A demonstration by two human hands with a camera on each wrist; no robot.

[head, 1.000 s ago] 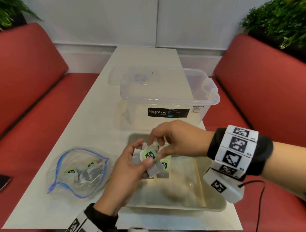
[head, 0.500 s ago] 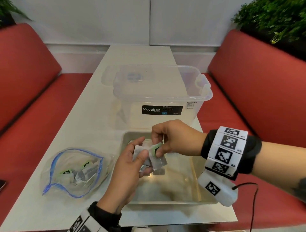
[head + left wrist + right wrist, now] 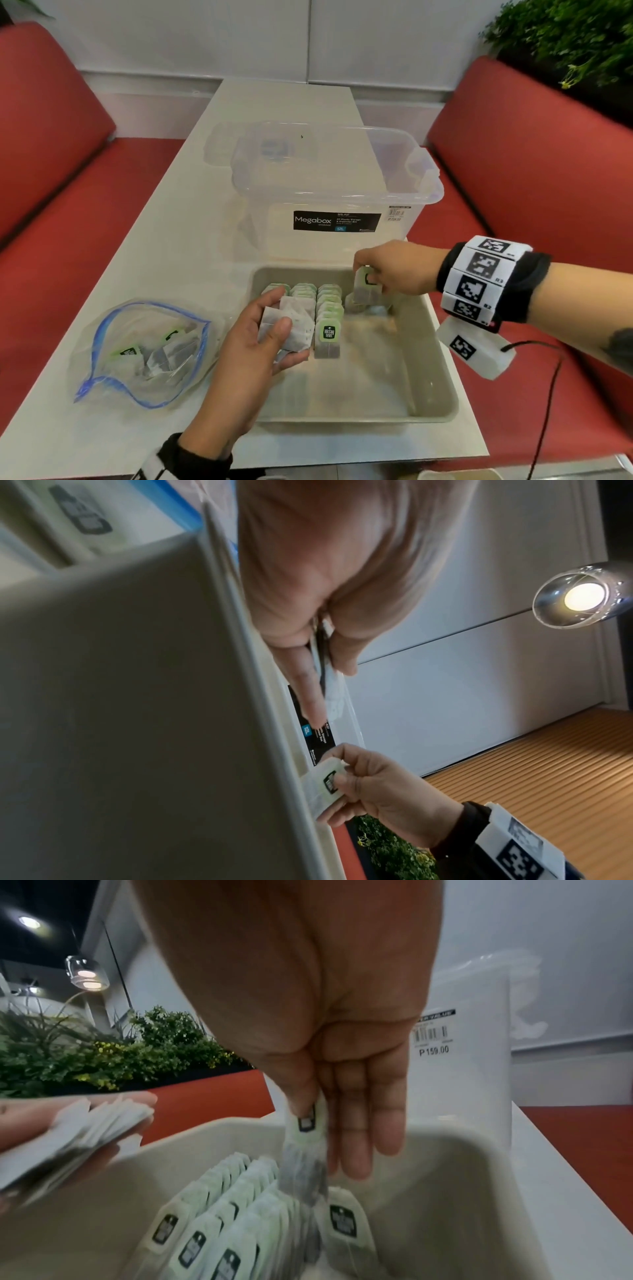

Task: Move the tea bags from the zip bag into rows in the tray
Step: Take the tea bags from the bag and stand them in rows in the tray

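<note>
Single tea bag pinched by its green tag between thumb and fingers of the right hand, hanging upright over the far right part of the tray, just above the first bags of a fourth row. Fanned stack of tea bags gripped in the left hand, thumb across the front and fingers curled behind, held over the tray's left side. Three rows of tea bags standing on edge in the tray's far half, green tags up, running from the far wall toward the near side, packed side by side. Near half of the tray bare. Zip bag lying open-mouthed on the worktop left of the tray, apart from it, a few tea bags inside. Clear storage box with a black label standing just beyond the tray's far wall. Red bench seats along both sides of the worktop. Green plants above the right seat back. Marker-covered band around the right wrist.
</note>
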